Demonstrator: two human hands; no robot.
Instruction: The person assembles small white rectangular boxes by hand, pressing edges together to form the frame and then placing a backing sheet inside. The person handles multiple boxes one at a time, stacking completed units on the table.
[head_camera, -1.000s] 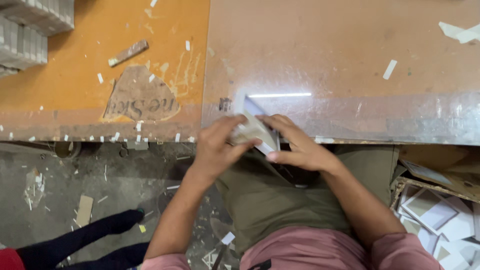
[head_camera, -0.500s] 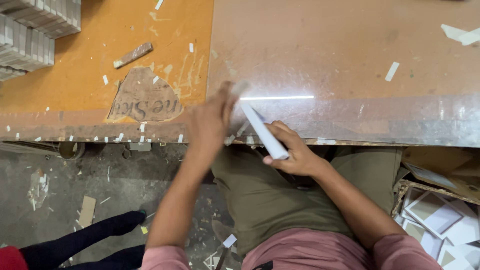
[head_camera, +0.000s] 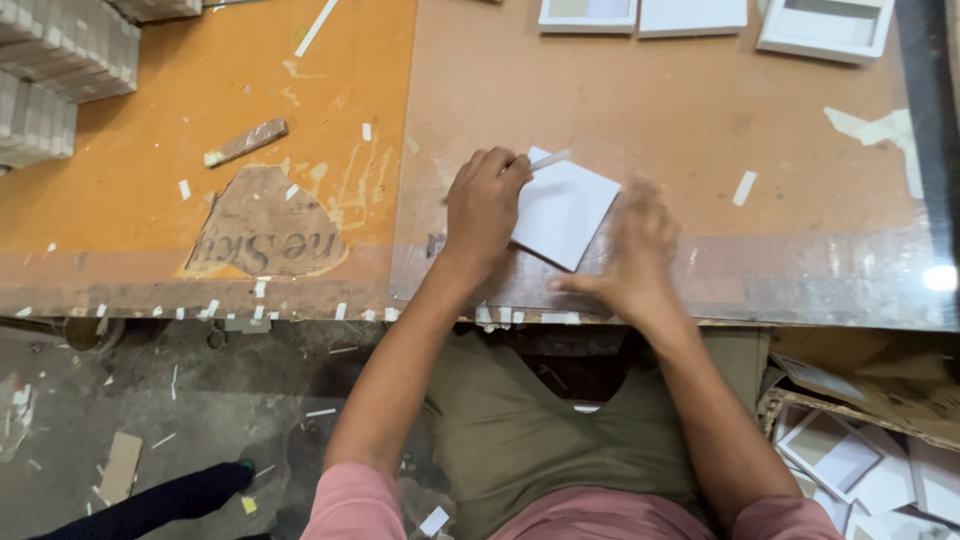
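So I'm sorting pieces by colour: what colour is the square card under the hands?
Plain white square card, lying flat on the brown table; head view.

White shallow boxes lying along the table's far edge, torn brown printed label sticking to orange tabletop.

Even, soft light; glare on table; right hand motion-blurred
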